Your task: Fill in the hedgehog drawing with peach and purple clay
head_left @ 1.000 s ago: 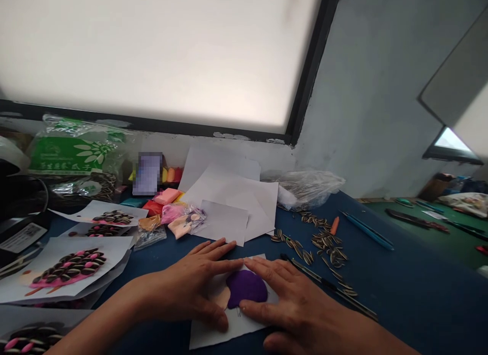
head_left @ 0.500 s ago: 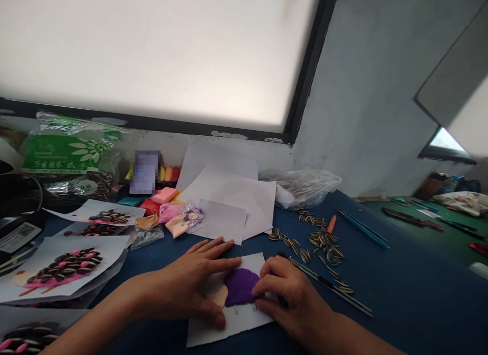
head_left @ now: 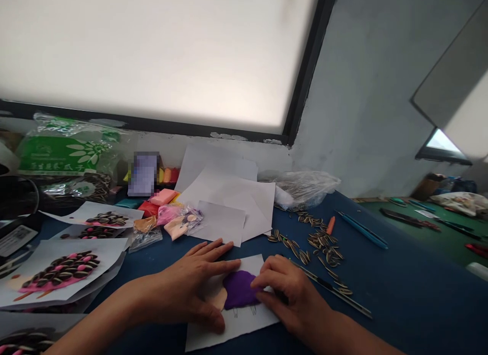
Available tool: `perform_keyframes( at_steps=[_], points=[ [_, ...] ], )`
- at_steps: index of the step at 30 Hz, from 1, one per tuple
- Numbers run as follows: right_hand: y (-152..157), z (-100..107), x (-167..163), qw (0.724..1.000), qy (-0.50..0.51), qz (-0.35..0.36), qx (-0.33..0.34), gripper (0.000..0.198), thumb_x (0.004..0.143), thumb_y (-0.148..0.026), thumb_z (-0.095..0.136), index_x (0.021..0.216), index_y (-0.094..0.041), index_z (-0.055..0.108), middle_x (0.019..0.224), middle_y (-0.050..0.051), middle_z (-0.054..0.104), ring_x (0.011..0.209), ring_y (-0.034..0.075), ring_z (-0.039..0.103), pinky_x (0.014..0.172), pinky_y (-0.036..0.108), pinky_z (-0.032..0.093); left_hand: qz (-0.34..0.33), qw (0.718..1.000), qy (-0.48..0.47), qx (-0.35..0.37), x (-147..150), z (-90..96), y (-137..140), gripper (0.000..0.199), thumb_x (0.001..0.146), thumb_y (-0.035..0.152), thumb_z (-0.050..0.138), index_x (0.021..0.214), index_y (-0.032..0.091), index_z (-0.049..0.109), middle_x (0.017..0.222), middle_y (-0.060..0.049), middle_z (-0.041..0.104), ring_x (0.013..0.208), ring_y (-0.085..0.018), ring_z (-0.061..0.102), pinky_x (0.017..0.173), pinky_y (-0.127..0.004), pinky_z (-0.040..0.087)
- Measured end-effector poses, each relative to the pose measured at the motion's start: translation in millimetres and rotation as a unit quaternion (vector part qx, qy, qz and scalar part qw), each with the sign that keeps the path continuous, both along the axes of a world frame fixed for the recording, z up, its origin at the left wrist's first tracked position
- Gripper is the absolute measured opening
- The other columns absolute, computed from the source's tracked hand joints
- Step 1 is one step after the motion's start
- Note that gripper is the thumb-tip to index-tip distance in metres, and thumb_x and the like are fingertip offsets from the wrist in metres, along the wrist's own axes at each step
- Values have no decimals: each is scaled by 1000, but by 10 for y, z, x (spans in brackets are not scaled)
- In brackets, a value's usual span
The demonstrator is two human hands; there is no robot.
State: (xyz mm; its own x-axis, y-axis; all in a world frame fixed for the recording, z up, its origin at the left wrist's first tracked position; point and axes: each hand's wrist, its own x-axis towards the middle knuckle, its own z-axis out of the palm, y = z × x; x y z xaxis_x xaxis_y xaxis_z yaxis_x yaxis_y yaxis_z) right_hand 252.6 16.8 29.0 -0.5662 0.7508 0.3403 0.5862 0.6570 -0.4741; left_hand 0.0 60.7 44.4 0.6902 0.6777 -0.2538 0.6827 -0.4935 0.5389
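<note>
A white paper sheet (head_left: 224,334) lies on the blue table, with two small drawn legs on it. On the sheet a flattened patch of purple clay (head_left: 239,289) adjoins a beige clay piece (head_left: 218,298). My left hand (head_left: 198,281) rests over the sheet's left side with fingers spread, partly covering the beige piece. At the purple clay's right edge, my right hand (head_left: 284,289) has thumb and index finger bent close together, touching the clay. Whether a bit of clay is pinched between those fingertips is hard to see.
Sunflower seeds (head_left: 326,243) lie scattered at the right, near a craft knife (head_left: 331,286), an orange clay stick (head_left: 331,225) and blue tweezers (head_left: 362,229). Clay packets (head_left: 168,212) and blank paper (head_left: 224,192) are behind. Finished seed pictures (head_left: 64,271) are stacked at left.
My right fingers have shifted slightly along the purple clay's right edge, and the thumb sits a little higher. My left hand stays in place. The view has tilted slightly.
</note>
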Motion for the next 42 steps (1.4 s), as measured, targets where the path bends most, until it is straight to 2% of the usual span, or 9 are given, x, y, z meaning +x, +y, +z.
perform_keyframes(
  at_steps=[3, 6, 9, 12, 18, 26, 32, 36, 42],
  points=[
    [14, -13, 89, 993, -32, 17, 109, 28, 93, -2, 48, 105, -19, 68, 96, 8, 63, 84, 19, 59, 72, 32, 50, 1, 1000, 4, -2, 5, 13, -9, 92, 70, 69, 74, 148, 43, 33, 164, 0, 10, 149, -38, 1, 116, -63, 11],
    [20, 4, 154, 970, -78, 64, 219, 31, 96, -3, 43, 111, -17, 67, 105, 12, 65, 90, 22, 59, 77, 36, 50, 2, 1000, 5, -2, 16, 31, -10, 93, 70, 69, 74, 149, 43, 33, 164, 0, 10, 149, -37, 1, 116, -63, 11],
    [21, 51, 181, 952, -124, 111, 256, 26, 100, -9, 44, 113, -15, 66, 106, 13, 67, 94, 22, 60, 82, 37, 50, 1, 1000, 10, -5, 17, 41, -9, 93, 70, 69, 74, 149, 43, 32, 164, 0, 9, 149, -37, 1, 116, -63, 10],
    [26, 76, 188, 941, -155, 126, 274, 23, 100, -10, 46, 114, -12, 65, 108, 13, 68, 97, 22, 60, 84, 36, 51, 1, 1000, 11, -7, 8, 35, -7, 92, 70, 69, 73, 149, 45, 32, 164, 2, 9, 149, -37, 1, 116, -63, 10],
    [44, 50, 189, 932, -173, 133, 290, 21, 99, -8, 49, 113, -9, 64, 105, 13, 68, 94, 22, 61, 83, 36, 50, -2, 1000, 9, -1, 6, 19, -4, 92, 70, 69, 73, 149, 45, 32, 164, 2, 9, 149, -37, 1, 117, -62, 10],
    [86, -13, 218, 948, -149, 98, 263, 30, 98, -7, 41, 116, -13, 64, 121, 16, 63, 106, 25, 58, 86, 40, 52, 1, 1000, 13, -8, 10, 49, -11, 92, 71, 67, 74, 149, 45, 31, 164, 2, 8, 149, -37, 1, 116, -62, 12],
    [52, -48, 207, 962, -149, 56, 224, 30, 95, -5, 45, 112, -16, 67, 121, 17, 63, 105, 27, 60, 85, 43, 53, 2, 1000, 10, -7, 9, 18, 4, 92, 71, 68, 73, 149, 46, 31, 164, 3, 8, 149, -37, 0, 116, -63, 11],
    [45, -54, 181, 968, -149, 43, 199, 38, 95, -4, 43, 123, -20, 64, 130, 18, 58, 114, 27, 57, 88, 44, 53, 0, 1000, 12, -4, 8, 11, 1, 92, 71, 67, 74, 149, 45, 31, 164, 2, 8, 149, -36, 0, 117, -62, 11],
    [64, -104, 168, 963, -176, 52, 198, 36, 95, -8, 49, 125, -22, 63, 137, 20, 53, 124, 32, 53, 94, 50, 50, 1, 1000, 12, -7, 14, 22, 1, 93, 70, 68, 74, 149, 44, 31, 164, 2, 9, 149, -37, -1, 116, -63, 10]
  ],
)
